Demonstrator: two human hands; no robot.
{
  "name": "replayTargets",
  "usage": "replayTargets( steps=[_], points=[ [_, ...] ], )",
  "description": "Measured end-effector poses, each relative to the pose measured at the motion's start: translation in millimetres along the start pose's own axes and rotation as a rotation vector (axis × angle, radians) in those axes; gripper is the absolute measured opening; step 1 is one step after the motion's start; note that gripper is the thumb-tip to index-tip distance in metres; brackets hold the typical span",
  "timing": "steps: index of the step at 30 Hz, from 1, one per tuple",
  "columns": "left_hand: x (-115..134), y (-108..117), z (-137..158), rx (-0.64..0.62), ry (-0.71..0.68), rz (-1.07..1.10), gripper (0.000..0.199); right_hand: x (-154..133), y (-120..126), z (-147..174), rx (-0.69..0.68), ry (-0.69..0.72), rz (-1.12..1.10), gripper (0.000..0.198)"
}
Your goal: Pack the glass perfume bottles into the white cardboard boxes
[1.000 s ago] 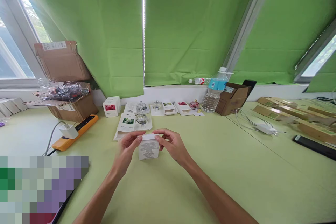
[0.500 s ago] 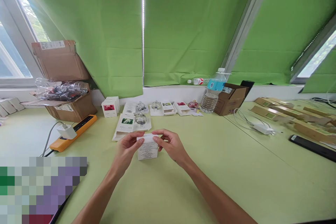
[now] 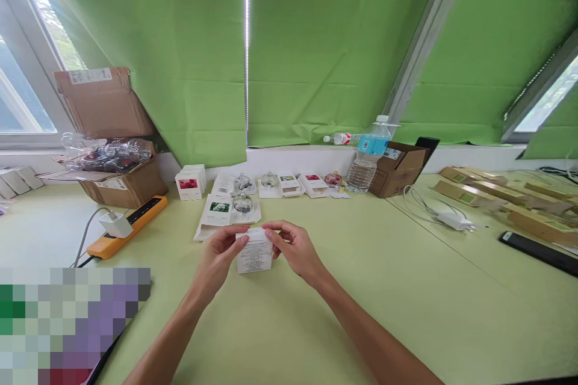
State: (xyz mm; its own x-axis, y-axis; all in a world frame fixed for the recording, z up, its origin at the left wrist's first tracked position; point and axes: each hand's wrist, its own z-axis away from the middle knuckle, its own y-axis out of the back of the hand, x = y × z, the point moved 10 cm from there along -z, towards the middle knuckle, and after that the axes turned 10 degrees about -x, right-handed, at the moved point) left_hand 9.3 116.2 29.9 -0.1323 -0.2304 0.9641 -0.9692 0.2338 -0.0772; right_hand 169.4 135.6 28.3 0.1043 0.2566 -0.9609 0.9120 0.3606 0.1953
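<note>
A small white printed box (image 3: pixel 254 255) stands upright on the green tabletop, its text side towards me. My left hand (image 3: pixel 222 255) grips its upper left corner between thumb and fingers. At the upper right corner, my right hand (image 3: pixel 292 248) pinches it the same way. Just behind the left hand lies an open white carton with a green picture (image 3: pixel 219 209), and a round glass bottle (image 3: pixel 242 203) rests beside it. Further back are more flattened white cartons and round glass bottles, one of them a pink glass bottle (image 3: pixel 333 178).
To the left are an orange power strip (image 3: pixel 118 234) with a white charger and a cardboard box (image 3: pixel 129 183) holding plastic-wrapped items. A large water bottle (image 3: pixel 363 162) and a brown box (image 3: pixel 394 171) stand at the back. Right, a white adapter (image 3: pixel 453 221) and a black phone (image 3: pixel 542 254) lie near kraft boxes.
Almost nothing differs. Both hands keep their hold on the white box's upper corners, and the whole view has shifted very slightly.
</note>
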Motion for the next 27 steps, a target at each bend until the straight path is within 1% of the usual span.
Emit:
replayTargets(
  steps=[7,12,18,27],
  points=[
    [0.0,-0.2,0.8,0.003,0.008,-0.001,0.022,-3.5,-0.4,0.5,0.001,0.014,0.001,0.036],
    [0.4,-2.6,0.6,-0.009,0.015,0.006,0.021,-0.8,-0.2,1.1,-0.003,-0.009,0.015,0.036],
    [1.7,-0.5,0.5,0.02,0.026,-0.039,0.021,0.4,0.8,0.6,0.005,-0.021,0.028,0.036],
    [1.4,0.2,3.6,0.045,0.047,-0.031,0.027,-1.9,-1.6,2.9,0.009,-0.02,-0.075,0.037]
  ],
)
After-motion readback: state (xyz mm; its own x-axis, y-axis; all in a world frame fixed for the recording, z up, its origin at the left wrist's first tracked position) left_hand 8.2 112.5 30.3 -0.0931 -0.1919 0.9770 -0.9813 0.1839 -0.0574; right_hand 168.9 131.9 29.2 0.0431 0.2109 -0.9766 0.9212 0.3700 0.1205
